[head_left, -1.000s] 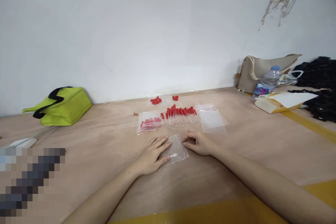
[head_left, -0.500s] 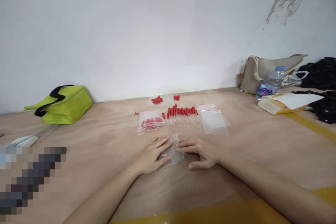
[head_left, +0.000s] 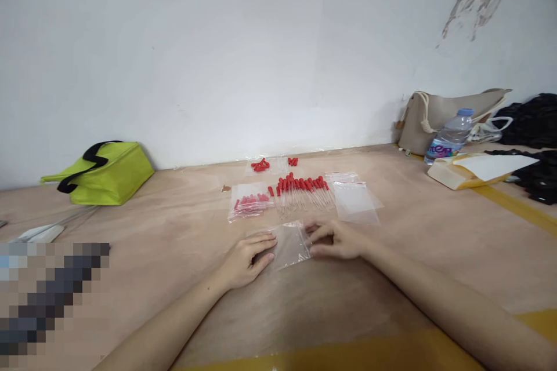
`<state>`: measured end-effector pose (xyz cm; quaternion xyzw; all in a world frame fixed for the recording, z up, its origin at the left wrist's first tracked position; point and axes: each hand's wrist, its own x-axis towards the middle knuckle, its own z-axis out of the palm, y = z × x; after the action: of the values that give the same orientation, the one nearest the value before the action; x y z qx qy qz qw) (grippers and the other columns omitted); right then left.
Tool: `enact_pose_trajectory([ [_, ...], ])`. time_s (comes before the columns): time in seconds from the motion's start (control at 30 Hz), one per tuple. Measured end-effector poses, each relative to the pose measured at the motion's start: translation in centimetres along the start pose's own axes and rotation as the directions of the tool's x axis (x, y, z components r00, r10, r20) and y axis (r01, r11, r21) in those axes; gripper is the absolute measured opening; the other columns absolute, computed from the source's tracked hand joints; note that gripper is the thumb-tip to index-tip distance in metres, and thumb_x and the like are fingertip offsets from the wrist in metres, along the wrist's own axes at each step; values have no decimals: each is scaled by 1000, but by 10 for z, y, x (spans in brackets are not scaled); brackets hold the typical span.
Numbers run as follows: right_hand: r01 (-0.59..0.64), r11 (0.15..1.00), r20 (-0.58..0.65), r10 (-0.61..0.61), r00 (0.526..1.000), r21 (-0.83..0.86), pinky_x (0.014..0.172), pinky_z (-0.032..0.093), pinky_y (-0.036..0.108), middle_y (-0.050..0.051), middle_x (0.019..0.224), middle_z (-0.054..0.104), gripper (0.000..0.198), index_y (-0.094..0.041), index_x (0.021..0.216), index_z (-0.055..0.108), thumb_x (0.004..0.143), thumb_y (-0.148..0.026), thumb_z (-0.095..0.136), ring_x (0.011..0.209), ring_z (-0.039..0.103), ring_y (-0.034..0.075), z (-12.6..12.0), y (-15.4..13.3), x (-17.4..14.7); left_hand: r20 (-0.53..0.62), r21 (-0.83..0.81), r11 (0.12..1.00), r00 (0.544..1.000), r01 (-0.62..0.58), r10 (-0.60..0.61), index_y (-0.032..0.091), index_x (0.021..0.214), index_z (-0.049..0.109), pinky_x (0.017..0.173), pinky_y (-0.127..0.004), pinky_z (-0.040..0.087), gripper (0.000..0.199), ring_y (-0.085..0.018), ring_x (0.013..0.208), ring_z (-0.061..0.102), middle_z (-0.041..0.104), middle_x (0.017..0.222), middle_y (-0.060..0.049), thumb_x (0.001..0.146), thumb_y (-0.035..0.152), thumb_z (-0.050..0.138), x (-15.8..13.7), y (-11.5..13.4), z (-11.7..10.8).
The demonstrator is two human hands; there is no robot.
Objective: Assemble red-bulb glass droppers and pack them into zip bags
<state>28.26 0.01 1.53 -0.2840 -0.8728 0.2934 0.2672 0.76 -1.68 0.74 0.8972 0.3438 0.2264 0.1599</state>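
Note:
A clear zip-lock bag lies flat on the table between my two hands, with nothing visible inside. My left hand rests with its fingers stretched over the bag's left edge, thumb apart from them. At the bag's right edge, by the zip strip, my right hand touches it with fingertips; thumb and fingers are spread. Just beyond lies a row of thin droppers with red bulbs. Left of them are stacked bags with red pieces inside; to their right lie flat clear bags.
Near the wall lie loose red bulbs on clear plastic and a small red group. A lime-green bag stands at left. At right are a water bottle, a beige handbag, an opened packet and black items.
The zip-lock bag has gone from crumpled to spread flatter. My left hand has shifted slightly left, and my right hand has moved a little away from me at the bag's right edge.

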Motion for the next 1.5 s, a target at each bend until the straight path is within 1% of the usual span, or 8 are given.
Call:
enact_pose_trajectory([
  [0.07,-141,990,-190,139,972,2,65,43,28,4,73,61,21,-19,69,63,77,-34,51,69,55,15,0,12,14,4,11,1000,1000,1,-1,22,115,54,95,-38,39,33,-20,110,49,57,116,-6,83,27,47,0,0,0],
  [0.2,-412,903,-547,285,787,-123,62,39,26,1,66,57,13,-18,78,53,70,-28,55,62,52,14,3,32,58,11,20,1000,1000,4,-4,22,116,53,96,-38,38,34,-19,112,48,57,116,-5,83,26,47,2,1,0],
  [0.37,-559,795,-604,332,725,-234,66,39,28,8,84,58,26,-16,91,46,73,-35,51,78,55,20,17,32,117,24,19,1000,1000,-5,5,21,116,53,96,-37,38,34,-19,111,48,56,117,-6,84,27,46,3,0,-1],
  [0.53,-674,699,-582,454,675,-237,68,40,32,15,94,57,32,-15,102,39,78,-34,47,85,56,24,26,31,140,24,17,1000,1000,-15,14,21,117,52,96,-37,39,34,-18,111,48,56,117,-6,84,26,46,2,1,0],
  [0.8,-659,733,-601,454,658,-168,65,41,28,13,87,60,29,-11,101,43,72,-15,48,81,57,22,20,36,134,10,22,999,999,-34,34,21,116,52,94,-38,40,33,-19,110,49,56,116,-6,84,25,46,3,0,0],
  [1.07,-594,801,-586,517,624,74,63,39,23,1,68,59,53,-10,117,38,67,-20,55,71,56,15,-17,51,86,0,43,998,999,-41,41,22,116,53,94,-38,40,33,-19,110,49,57,115,-6,84,26,46,3,-1,2],
  [1.33,-594,798,-636,512,578,103,64,39,25,-1,64,55,40,-11,105,47,67,-22,55,67,54,14,-29,75,64,-10,46,998,999,-51,51,21,115,53,94,-37,40,32,-19,109,50,57,115,-6,84,26,46,7,-2,3],
  [1.5,-371,833,-645,553,527,411,47,39,22,-8,58,47,61,-16,122,28,67,-27,53,47,48,10,-25,58,44,0,42,998,999,-37,37,22,116,53,94,-37,39,32,-18,110,49,56,116,-6,85,28,45,6,-1,1],
])
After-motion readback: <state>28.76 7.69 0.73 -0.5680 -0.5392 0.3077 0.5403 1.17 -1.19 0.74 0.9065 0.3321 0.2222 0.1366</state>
